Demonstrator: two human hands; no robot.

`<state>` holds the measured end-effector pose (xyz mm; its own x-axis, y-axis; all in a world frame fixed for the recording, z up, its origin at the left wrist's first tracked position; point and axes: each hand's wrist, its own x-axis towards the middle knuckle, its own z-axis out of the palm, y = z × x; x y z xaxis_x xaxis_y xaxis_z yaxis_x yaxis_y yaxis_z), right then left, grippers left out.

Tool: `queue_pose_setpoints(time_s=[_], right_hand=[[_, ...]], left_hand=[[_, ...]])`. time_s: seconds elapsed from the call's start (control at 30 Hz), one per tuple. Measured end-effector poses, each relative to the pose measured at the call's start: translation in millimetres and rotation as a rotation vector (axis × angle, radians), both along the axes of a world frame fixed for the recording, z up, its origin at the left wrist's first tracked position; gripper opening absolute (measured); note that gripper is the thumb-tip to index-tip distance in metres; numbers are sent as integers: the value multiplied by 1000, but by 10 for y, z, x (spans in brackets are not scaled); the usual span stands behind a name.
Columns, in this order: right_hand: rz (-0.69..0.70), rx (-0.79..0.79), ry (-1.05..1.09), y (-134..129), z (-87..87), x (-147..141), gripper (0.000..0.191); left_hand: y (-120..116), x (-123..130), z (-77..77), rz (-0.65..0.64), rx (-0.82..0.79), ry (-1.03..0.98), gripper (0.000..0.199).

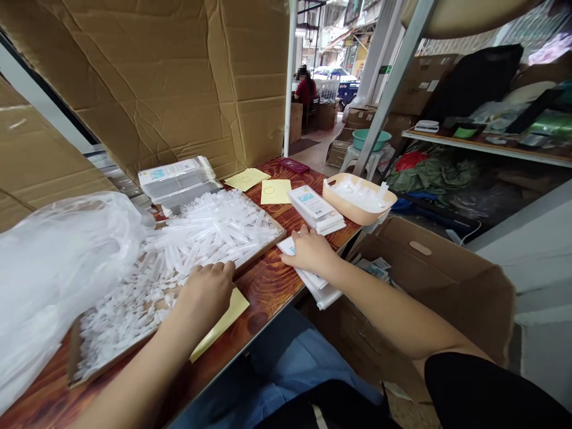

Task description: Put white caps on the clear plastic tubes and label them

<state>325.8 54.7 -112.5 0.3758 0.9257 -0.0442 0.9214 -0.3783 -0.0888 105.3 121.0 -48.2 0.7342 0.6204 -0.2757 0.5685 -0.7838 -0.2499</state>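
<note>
My left hand [209, 293] rests at the near edge of a shallow cardboard tray [261, 253], its fingers bent over the clear plastic tubes [218, 229]; whether it grips any is hidden. Small white plastic pieces [118, 325] fill the tray's near-left part. Under my left wrist lies a yellow sheet [226, 319]. My right hand [309, 253] lies on a stack of white printed packets [322, 293] at the table's front edge, thumb apart from the fingers. Just beyond it is a second packet stack [316, 208].
A peach basket [357, 199] of clear pieces stands at the table's right corner. Bundled packets [179, 179] and a plastic bag [67, 268] are at left. Yellow papers [276, 192] lie behind. An open carton [447, 274] stands right. A person [305, 89] sits far back.
</note>
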Motion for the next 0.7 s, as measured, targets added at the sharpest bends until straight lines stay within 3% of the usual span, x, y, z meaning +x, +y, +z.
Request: queue_pose_setpoints(time_s=[0.23,0.47,0.7], right_hand=[[-5,-22,-8,42,-49,2,86],[-35,-15,-1,70,-94,-48,86],[-37,20,8,103,-72,-65,86]], left_hand=[[190,-130,-80,97,16,-48,35],[207,-142,-92,44,31,-3,37],[217,-121,-32,82,73,20,39]])
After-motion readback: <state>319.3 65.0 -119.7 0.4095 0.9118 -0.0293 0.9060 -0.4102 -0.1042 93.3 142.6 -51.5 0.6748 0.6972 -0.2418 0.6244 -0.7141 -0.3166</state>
